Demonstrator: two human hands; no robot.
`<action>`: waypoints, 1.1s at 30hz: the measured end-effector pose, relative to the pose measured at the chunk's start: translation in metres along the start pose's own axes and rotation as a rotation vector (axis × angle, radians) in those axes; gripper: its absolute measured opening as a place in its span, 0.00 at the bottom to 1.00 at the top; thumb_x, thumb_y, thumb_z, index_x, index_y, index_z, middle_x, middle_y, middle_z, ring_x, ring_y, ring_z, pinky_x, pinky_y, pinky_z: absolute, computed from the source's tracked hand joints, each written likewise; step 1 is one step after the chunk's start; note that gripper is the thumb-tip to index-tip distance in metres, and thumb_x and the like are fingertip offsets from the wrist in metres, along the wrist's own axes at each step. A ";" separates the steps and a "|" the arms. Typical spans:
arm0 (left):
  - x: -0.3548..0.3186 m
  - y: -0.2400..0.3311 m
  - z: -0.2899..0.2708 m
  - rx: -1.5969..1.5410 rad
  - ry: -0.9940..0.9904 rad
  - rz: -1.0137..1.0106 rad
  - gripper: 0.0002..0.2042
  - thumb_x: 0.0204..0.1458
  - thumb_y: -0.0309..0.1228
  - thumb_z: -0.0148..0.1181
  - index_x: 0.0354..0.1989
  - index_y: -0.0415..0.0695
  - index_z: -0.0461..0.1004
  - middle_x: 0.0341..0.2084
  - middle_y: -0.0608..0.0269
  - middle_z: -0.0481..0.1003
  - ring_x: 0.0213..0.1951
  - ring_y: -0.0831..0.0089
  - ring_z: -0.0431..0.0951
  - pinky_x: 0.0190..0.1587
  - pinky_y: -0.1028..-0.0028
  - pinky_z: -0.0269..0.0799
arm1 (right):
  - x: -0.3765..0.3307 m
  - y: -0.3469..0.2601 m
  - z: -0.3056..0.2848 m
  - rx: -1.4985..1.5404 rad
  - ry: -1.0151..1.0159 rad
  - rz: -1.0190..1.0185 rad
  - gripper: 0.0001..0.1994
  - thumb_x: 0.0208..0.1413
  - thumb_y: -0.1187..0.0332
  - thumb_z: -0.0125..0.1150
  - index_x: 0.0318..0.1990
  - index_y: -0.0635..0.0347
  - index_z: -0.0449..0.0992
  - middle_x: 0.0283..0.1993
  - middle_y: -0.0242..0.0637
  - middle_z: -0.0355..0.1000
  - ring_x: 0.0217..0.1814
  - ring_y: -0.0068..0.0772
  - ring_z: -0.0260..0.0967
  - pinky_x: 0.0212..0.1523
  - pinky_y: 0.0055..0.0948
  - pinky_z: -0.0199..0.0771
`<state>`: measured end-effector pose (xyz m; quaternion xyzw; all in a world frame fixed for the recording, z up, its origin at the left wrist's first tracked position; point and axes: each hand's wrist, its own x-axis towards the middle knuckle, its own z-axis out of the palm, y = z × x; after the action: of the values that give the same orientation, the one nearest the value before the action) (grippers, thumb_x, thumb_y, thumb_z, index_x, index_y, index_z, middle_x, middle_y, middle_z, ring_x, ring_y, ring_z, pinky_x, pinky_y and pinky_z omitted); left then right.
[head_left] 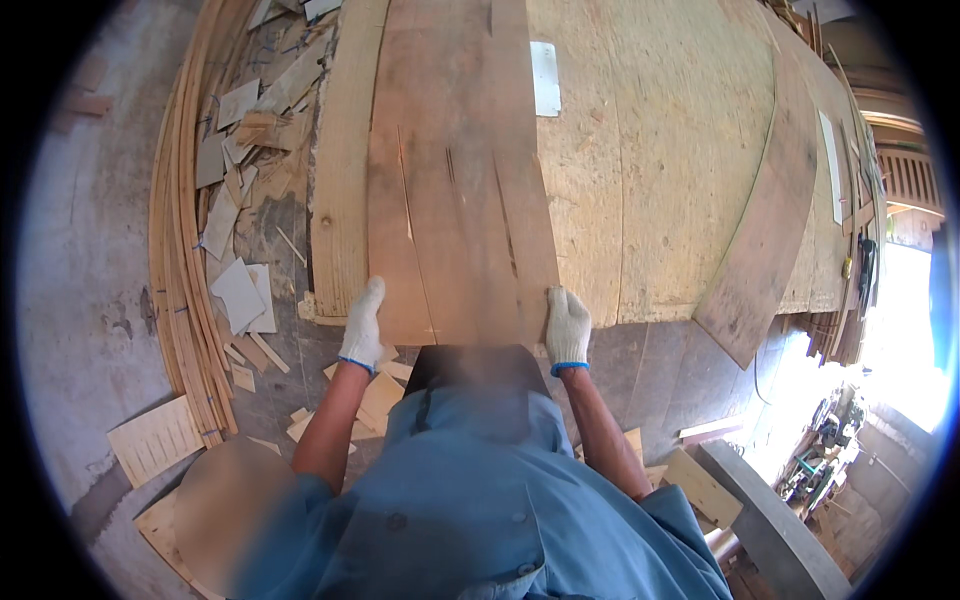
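A wide reddish-brown veneer sheet with several long splits lies on the plywood-topped table, its near end at my waist. My left hand, in a white knit glove with a blue cuff, is closed on the sheet's near left corner. At the near right corner my right hand, gloved the same way, grips the edge with its fingers curled out of sight underneath. Both forearms reach forward, one on each side of the sheet.
The plywood tabletop bears another brown veneer strip at the right, overhanging the near edge, and a white card. Long wood strips and white offcuts lie at the left. Wood scraps litter the floor near me.
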<state>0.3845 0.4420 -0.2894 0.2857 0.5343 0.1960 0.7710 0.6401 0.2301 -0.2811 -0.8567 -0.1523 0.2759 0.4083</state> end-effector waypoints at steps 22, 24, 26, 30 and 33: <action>0.047 0.039 0.026 -0.037 -0.033 0.039 0.24 0.65 0.47 0.56 0.58 0.38 0.72 0.50 0.56 0.77 0.49 0.67 0.80 0.52 0.65 0.79 | 0.057 -0.023 0.009 -0.083 0.022 -0.161 0.18 0.66 0.60 0.56 0.46 0.69 0.81 0.39 0.39 0.81 0.44 0.25 0.73 0.48 0.30 0.73; 0.046 0.045 0.034 -0.043 -0.020 0.016 0.24 0.65 0.47 0.56 0.57 0.38 0.72 0.50 0.57 0.77 0.49 0.68 0.80 0.52 0.66 0.79 | 0.066 -0.021 0.011 -0.053 0.023 -0.121 0.18 0.66 0.60 0.55 0.46 0.69 0.81 0.39 0.39 0.81 0.44 0.25 0.73 0.49 0.30 0.73; 0.048 0.050 0.042 -0.043 -0.026 0.013 0.24 0.65 0.47 0.56 0.57 0.37 0.72 0.50 0.57 0.77 0.49 0.68 0.80 0.52 0.66 0.79 | 0.075 -0.011 0.015 -0.033 0.036 -0.127 0.16 0.65 0.62 0.54 0.45 0.68 0.80 0.38 0.43 0.80 0.44 0.31 0.73 0.47 0.34 0.72; 0.059 0.055 0.044 -0.036 -0.044 0.032 0.25 0.64 0.47 0.56 0.57 0.37 0.72 0.50 0.57 0.77 0.49 0.68 0.80 0.51 0.67 0.79 | 0.086 -0.013 0.022 -0.070 0.072 -0.245 0.13 0.66 0.66 0.46 0.38 0.64 0.75 0.37 0.58 0.73 0.41 0.62 0.72 0.40 0.52 0.71; 0.066 0.056 0.039 -0.039 -0.061 0.026 0.24 0.65 0.47 0.56 0.59 0.40 0.71 0.51 0.58 0.77 0.50 0.66 0.81 0.52 0.64 0.80 | 0.086 -0.041 0.015 0.019 0.050 -0.136 0.17 0.68 0.62 0.45 0.37 0.68 0.75 0.38 0.60 0.74 0.41 0.63 0.72 0.40 0.51 0.70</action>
<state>0.4445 0.5159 -0.2898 0.2831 0.5028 0.2075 0.7899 0.6988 0.3063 -0.2863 -0.8471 -0.1973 0.2272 0.4380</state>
